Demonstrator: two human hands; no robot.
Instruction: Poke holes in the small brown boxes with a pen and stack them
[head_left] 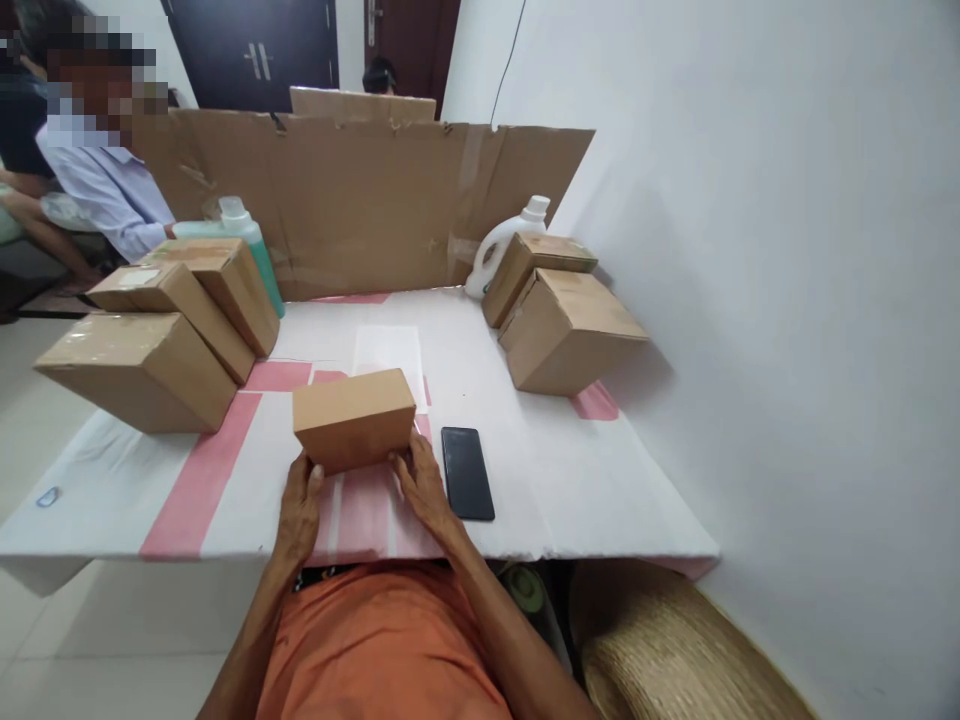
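A small brown cardboard box (356,432) is held between my two hands near the front middle of the table. My left hand (301,505) grips its lower left corner, thumb on the near face. At the lower right corner, my right hand (421,482) grips with the thumb in front and the other fingers along the side. The box looks closed and slightly turned. Whether its underside touches the table, I cannot tell. Just right of my right hand lies a black smartphone (468,474), face up.
Several cardboard boxes (150,365) stand at the left beside a green-liquid bottle (259,255). Two more boxes (574,325) and a white jug (499,245) are at the right near the wall. A cardboard panel (367,200) spans the table's back. A person (112,190) sits beyond at left.
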